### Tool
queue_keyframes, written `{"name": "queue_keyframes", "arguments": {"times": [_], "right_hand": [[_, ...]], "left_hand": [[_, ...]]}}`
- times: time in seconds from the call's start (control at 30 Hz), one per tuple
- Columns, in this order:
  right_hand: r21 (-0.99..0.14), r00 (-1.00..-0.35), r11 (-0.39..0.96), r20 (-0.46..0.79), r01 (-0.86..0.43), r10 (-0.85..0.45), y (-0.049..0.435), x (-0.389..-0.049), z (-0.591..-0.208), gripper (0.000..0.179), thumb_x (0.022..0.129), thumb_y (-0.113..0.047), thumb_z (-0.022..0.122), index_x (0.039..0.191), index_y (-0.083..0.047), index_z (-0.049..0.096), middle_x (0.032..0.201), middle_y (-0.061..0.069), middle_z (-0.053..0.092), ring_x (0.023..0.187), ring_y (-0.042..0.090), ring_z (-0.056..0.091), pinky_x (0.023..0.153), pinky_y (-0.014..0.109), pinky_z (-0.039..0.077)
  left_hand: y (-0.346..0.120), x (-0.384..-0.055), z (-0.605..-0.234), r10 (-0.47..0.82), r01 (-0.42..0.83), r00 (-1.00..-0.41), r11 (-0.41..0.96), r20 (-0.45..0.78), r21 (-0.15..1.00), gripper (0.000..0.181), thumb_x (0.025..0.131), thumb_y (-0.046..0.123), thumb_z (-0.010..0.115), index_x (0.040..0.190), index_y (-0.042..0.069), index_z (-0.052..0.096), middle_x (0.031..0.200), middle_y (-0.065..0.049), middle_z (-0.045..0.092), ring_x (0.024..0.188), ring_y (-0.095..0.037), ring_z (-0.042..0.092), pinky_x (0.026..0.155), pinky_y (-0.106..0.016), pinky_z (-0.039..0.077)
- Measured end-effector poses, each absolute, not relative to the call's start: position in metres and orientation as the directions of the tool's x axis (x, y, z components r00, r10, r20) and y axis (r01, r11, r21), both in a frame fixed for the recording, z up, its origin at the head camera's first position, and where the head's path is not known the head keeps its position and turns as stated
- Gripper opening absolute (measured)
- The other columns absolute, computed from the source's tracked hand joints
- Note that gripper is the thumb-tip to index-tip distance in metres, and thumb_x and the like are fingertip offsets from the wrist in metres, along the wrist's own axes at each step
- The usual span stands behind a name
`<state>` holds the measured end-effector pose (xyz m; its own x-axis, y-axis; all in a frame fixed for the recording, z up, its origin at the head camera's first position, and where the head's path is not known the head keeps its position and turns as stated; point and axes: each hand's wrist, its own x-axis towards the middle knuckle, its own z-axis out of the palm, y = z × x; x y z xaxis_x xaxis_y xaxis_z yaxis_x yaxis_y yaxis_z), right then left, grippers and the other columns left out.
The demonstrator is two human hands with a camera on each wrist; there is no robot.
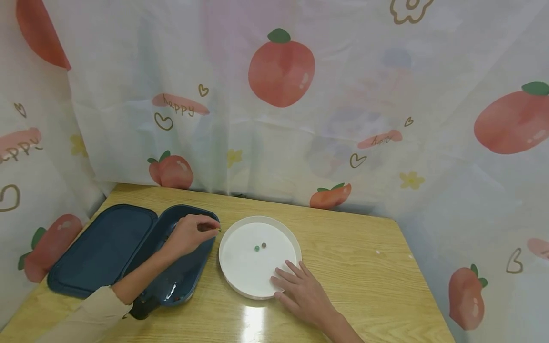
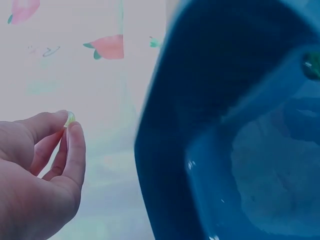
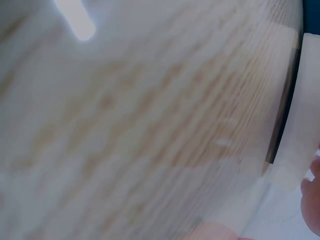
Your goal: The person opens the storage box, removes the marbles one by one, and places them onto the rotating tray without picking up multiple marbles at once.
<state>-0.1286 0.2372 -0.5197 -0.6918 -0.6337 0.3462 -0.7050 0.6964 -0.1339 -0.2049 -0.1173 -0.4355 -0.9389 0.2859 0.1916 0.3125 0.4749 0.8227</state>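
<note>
My left hand [image 1: 189,234] is over the right edge of a dark blue rectangular container [image 1: 188,267], close to a white round tray. Between its thumb and fingertips it pinches a small yellow-green marble [image 2: 70,119], seen best in the left wrist view. Two more marbles lie near the middle of the white tray [image 1: 240,278]: a green marble [image 1: 257,248] and a brown marble [image 1: 263,245]. My right hand [image 1: 303,294] rests with spread fingers on the tray's lower right rim. A shiny surface shows inside the container, with a green object [image 2: 312,65] near its far side.
A dark blue lid [image 1: 103,247] lies flat to the left of the container. All stand on a wood-grain table [image 1: 351,267]. A white curtain [image 1: 240,133] printed with peaches hangs behind the table and at both sides.
</note>
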Motion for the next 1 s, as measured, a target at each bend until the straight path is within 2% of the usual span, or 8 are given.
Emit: {"name": "queue_keyframes", "arguments": {"times": [0.3, 0.5, 0.8, 1.0], "right_hand": [[-0.119, -0.690, 0.700, 0.349, -0.704, -0.634, 0.238, -0.128, -0.521, 0.034, 0.099, -0.042, 0.061, 0.126, -0.025, 0.071, 0.133, -0.005, 0.063, 0.136, 0.026, 0.046, 0.110, 0.055, 0.033], [-0.122, -0.690, 0.699, 0.347, -0.705, -0.636, 0.238, -0.127, -0.520, 0.034, 0.099, -0.042, 0.061, 0.126, -0.024, 0.071, 0.133, -0.005, 0.063, 0.135, 0.026, 0.047, 0.109, 0.056, 0.034], [-0.134, -0.711, 0.711, 0.311, -0.690, -0.631, 0.238, -0.127, -0.519, 0.036, 0.100, -0.044, 0.059, 0.128, -0.025, 0.070, 0.135, -0.005, 0.062, 0.137, 0.026, 0.045, 0.111, 0.056, 0.031], [-0.132, -0.709, 0.710, 0.314, -0.692, -0.632, 0.239, -0.128, -0.519, 0.036, 0.099, -0.043, 0.059, 0.129, -0.025, 0.070, 0.135, -0.006, 0.062, 0.137, 0.026, 0.045, 0.110, 0.056, 0.032]], "left_hand": [[-0.085, -0.217, -0.433, 0.287, 0.293, -0.943, 0.465, 0.171, 0.836, 0.015, 0.090, 0.009, 0.075, 0.104, 0.004, 0.077, 0.097, -0.004, 0.073, 0.090, -0.021, 0.070, 0.074, -0.035, 0.056], [-0.066, -0.223, -0.432, 0.298, 0.286, -0.941, 0.442, 0.162, 0.850, 0.012, 0.089, 0.010, 0.075, 0.100, 0.005, 0.077, 0.094, -0.003, 0.073, 0.088, -0.021, 0.069, 0.076, -0.037, 0.056], [-0.041, -0.232, -0.439, 0.369, 0.318, -0.916, 0.426, 0.159, 0.847, 0.005, 0.089, 0.007, 0.075, 0.094, 0.006, 0.076, 0.087, 0.001, 0.070, 0.081, -0.014, 0.065, 0.071, -0.030, 0.054], [-0.030, -0.237, -0.447, 0.389, 0.331, -0.907, 0.424, 0.161, 0.843, 0.007, 0.088, 0.004, 0.074, 0.095, 0.003, 0.075, 0.087, 0.000, 0.070, 0.081, -0.015, 0.065, 0.071, -0.028, 0.054]]}}
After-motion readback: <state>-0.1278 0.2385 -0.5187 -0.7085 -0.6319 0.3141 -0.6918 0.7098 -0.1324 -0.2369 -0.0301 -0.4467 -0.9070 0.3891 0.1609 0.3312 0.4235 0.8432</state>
